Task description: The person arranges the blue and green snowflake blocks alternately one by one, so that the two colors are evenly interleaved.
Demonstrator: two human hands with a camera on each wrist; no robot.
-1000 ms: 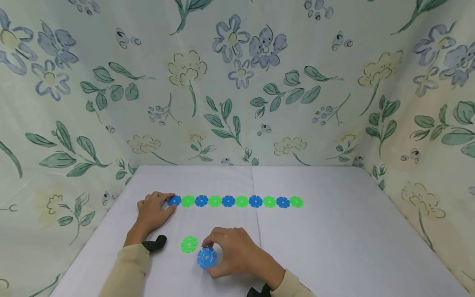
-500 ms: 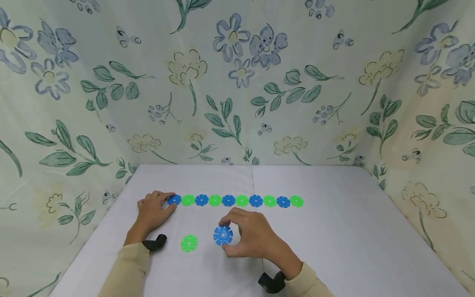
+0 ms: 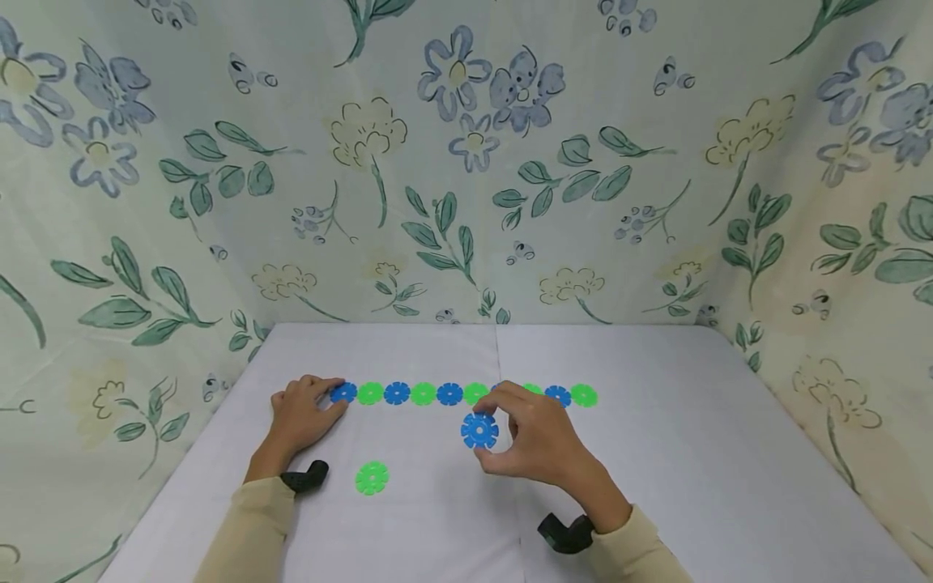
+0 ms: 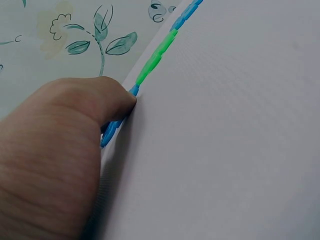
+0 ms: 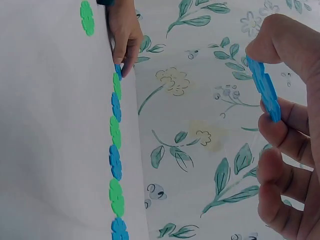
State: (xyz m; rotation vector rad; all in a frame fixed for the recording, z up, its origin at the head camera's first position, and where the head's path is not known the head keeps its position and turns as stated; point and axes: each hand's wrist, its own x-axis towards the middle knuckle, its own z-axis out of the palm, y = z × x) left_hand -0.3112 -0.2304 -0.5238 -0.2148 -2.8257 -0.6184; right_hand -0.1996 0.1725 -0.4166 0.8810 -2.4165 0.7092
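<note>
Between thumb and index finger, my right hand [image 3: 543,437] pinches a blue interlocking disc [image 3: 475,433], raised in front of the row's middle in the head view. The right wrist view shows this blue disc [image 5: 265,90] edge-on, with the other fingers curled beneath it. My left hand [image 3: 299,414] holds the leftmost blue disc [image 3: 344,393] of the row by its edges, thumb in front and index finger behind. Blue and green discs alternate along the row, ending at a green disc [image 3: 584,395] on the right. My right hand hides part of the row.
One loose green disc [image 3: 372,478] lies on the white tabletop [image 3: 437,526], nearer than the row and between the arms. Behind the table hangs a flowered curtain [image 3: 466,227], which also runs along both sides. Each wrist wears a black camera mount [image 3: 306,476].
From beside the loose green disc, my right hand has carried the blue disc up and to the right, toward the row. My left hand has stayed on the leftmost disc.
</note>
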